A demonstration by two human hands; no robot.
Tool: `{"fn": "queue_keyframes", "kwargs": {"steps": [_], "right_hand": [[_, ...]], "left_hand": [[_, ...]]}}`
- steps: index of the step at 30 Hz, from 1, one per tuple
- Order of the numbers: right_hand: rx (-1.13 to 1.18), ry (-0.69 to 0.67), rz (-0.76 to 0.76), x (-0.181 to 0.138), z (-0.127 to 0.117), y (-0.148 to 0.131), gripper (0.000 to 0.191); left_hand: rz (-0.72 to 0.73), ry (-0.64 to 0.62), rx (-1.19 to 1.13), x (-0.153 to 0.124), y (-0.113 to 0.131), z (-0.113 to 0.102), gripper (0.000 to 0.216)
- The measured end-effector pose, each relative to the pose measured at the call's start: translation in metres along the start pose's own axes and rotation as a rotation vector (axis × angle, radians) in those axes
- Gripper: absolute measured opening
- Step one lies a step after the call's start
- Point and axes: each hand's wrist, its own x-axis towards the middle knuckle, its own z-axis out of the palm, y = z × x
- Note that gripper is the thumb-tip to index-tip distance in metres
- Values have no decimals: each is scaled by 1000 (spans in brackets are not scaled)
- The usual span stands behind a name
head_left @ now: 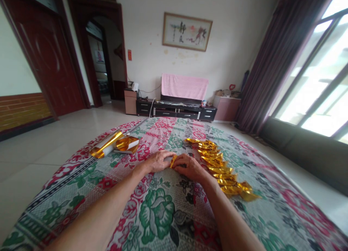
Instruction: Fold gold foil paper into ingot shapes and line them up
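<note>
My left hand (159, 161) and my right hand (190, 167) meet at the middle of a round table covered with a flowered cloth (160, 214). Both pinch a small piece of gold foil paper (173, 160) between their fingertips, pressed down on the cloth. A row of several folded gold foil pieces (217, 164) runs from just beyond my right hand back toward the right edge. Stacks of flat gold foil sheets (115, 144) lie to the far left of my left hand.
Beyond the table stands a low black TV cabinet (176, 111) with a pink cloth over it, and a pink box (227, 107). A dark sofa (307, 149) lines the window on the right. Dark wooden doors (46, 51) are on the left.
</note>
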Motion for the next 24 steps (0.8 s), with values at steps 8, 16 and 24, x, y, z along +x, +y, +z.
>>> {"fn": "queue_keyframes", "kwargs": {"steps": [8, 16, 24], "right_hand": [[-38, 47, -30, -1, 3, -2, 15], [-132, 69, -45, 2, 6, -7, 14], [-231, 109, 53, 3, 11, -12, 16]], "left_hand": [[1, -10, -48, 1, -1, 1, 36], [79, 33, -73, 2, -1, 3, 15], [120, 14, -47, 2, -2, 1, 15]]}}
